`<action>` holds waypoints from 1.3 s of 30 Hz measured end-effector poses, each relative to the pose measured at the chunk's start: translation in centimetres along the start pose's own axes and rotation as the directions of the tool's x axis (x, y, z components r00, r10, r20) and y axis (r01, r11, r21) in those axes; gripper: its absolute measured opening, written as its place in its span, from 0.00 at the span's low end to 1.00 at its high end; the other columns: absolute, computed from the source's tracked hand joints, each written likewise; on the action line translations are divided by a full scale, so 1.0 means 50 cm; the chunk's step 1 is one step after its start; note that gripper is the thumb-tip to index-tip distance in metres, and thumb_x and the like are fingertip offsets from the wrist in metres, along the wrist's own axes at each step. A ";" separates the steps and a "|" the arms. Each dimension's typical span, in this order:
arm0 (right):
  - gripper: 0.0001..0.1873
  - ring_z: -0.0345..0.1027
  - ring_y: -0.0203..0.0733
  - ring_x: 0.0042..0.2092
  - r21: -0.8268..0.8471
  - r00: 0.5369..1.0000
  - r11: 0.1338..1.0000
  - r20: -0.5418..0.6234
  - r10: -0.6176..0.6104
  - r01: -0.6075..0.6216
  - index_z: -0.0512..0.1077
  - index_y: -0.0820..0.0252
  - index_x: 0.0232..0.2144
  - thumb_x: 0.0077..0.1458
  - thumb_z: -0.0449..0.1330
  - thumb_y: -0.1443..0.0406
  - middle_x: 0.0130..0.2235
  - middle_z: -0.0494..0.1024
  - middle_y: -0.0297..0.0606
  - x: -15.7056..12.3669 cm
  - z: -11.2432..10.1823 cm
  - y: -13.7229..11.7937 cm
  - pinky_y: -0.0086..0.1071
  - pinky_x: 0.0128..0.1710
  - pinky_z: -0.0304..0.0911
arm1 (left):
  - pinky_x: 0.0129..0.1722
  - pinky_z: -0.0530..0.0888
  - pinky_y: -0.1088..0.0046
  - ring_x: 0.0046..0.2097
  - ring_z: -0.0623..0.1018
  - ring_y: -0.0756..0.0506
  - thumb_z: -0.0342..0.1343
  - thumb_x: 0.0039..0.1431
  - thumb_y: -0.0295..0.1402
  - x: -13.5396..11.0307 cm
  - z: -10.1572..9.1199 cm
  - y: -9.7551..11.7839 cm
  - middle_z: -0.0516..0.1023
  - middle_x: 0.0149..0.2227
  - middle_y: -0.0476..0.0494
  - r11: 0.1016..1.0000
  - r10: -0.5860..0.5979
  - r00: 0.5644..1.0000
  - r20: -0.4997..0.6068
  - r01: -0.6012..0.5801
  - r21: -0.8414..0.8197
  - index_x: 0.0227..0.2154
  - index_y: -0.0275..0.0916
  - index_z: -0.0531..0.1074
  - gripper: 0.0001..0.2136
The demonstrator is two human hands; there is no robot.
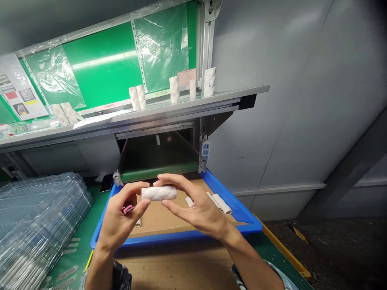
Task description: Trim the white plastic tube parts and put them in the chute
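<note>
Left hand (121, 221), right hand (196, 211) grip white cylinder (159, 193) above blue tray (181, 237).

Both hands (193, 205) are bare, and the arms are bare too, down to the sleeves at the bottom of the view. By the right arm (254, 266) there is a pale blue sleeve edge (279, 280). By the left arm (99, 270) there is dark cloth with a small pattern (122, 276) (only a little bit of it shows, so the kind of top is hard to tell).
</note>
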State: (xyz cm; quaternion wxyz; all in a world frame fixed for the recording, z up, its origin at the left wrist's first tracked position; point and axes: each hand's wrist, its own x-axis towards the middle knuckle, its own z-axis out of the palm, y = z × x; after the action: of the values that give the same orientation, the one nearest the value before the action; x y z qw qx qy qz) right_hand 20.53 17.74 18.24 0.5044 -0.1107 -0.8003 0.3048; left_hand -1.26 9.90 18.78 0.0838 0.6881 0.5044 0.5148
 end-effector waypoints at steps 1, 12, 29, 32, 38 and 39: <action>0.22 0.80 0.47 0.57 -0.113 0.999 0.992 -0.011 -0.053 0.051 0.72 0.51 0.62 0.68 0.68 0.63 0.55 0.84 0.41 0.000 0.005 0.005 0.41 0.60 0.75 | 0.25 0.67 0.77 0.26 0.71 0.51 0.64 0.70 0.43 0.000 0.004 0.005 0.79 0.34 0.50 0.999 0.014 1.000 -0.016 -0.013 0.036 0.50 0.42 0.80 0.13; 0.16 0.81 0.45 0.53 -0.177 0.990 0.974 0.005 -0.144 0.143 0.73 0.53 0.56 0.68 0.66 0.66 0.52 0.84 0.40 0.005 0.023 0.044 0.36 0.55 0.77 | 0.31 0.70 0.71 0.30 0.75 0.45 0.52 0.74 0.49 -0.024 0.002 0.034 0.73 0.33 0.52 0.936 0.008 1.000 0.022 -0.015 0.351 0.55 0.44 0.62 0.17; 0.15 0.83 0.48 0.55 -0.235 0.990 0.961 0.046 -0.136 0.143 0.75 0.52 0.59 0.72 0.64 0.63 0.54 0.86 0.41 -0.005 0.014 0.038 0.40 0.56 0.80 | 0.27 0.62 0.69 0.25 0.77 0.48 0.47 0.80 0.52 -0.024 0.037 0.041 0.77 0.26 0.52 0.787 0.264 0.964 -0.045 -0.188 0.588 0.34 0.42 0.68 0.22; 0.15 0.83 0.48 0.54 -0.247 0.983 0.952 0.048 -0.177 0.183 0.74 0.52 0.59 0.73 0.64 0.62 0.53 0.86 0.42 -0.005 0.013 0.038 0.39 0.54 0.80 | 0.27 0.60 0.67 0.26 0.78 0.47 0.46 0.79 0.54 -0.026 0.048 0.039 0.76 0.24 0.52 0.738 0.289 0.955 -0.064 -0.179 0.650 0.31 0.42 0.68 0.24; 0.15 0.83 0.49 0.53 -0.291 0.977 0.933 0.048 -0.209 0.214 0.74 0.52 0.59 0.73 0.64 0.61 0.52 0.86 0.42 -0.004 0.015 0.036 0.40 0.54 0.80 | 0.27 0.60 0.66 0.25 0.78 0.47 0.45 0.80 0.54 -0.023 0.050 0.035 0.77 0.24 0.51 0.707 0.298 0.953 -0.059 -0.179 0.684 0.30 0.42 0.68 0.25; 0.15 0.83 0.48 0.53 -0.295 0.975 0.930 0.044 -0.217 0.220 0.74 0.52 0.59 0.73 0.64 0.61 0.52 0.86 0.42 -0.004 0.016 0.035 0.40 0.54 0.79 | 0.27 0.60 0.66 0.25 0.78 0.47 0.45 0.80 0.53 -0.023 0.050 0.035 0.77 0.24 0.51 0.703 0.298 0.953 -0.056 -0.179 0.688 0.30 0.42 0.68 0.25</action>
State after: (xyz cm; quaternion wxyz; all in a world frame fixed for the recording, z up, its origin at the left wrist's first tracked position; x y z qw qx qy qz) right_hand 19.71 18.72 16.79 0.5085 -0.0942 -0.8470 0.1230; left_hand 1.82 9.16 18.03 -0.2809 0.6861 0.5680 0.3574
